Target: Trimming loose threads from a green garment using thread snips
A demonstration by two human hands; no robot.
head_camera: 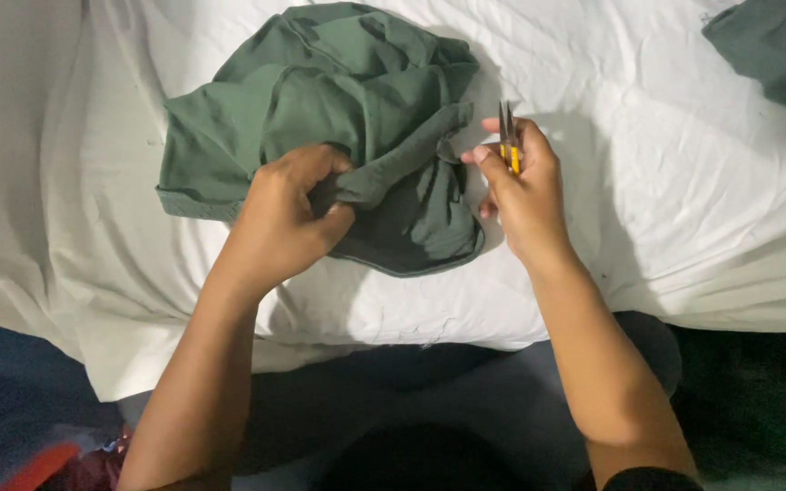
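The green garment [338, 118] lies bunched in a loose heap on the white bed sheet [684, 209], towards the upper middle of the view, its hemmed edge showing at the left side.

The left hand [288, 218] rests on the near edge of the heap. Its grip is closed – fingers curled in and pinching a fold of the green fabric between thumb and fingers.

The right hand [525, 195] sits just beside the garment's right side. Its grip is closed around a small pair of thread snips [508, 136] with yellow on the handle; the metal tips point up and away from the person, and the blades appear together. The fingertips [477, 156] of this hand are close to a twisted strip of the garment – contact cannot be confirmed.

A second piece of dark green cloth [775, 50] lies at the upper right corner of the sheet, well apart from both hands. The person's lap, in dark clothing [466, 400], fills the lower part of the view.
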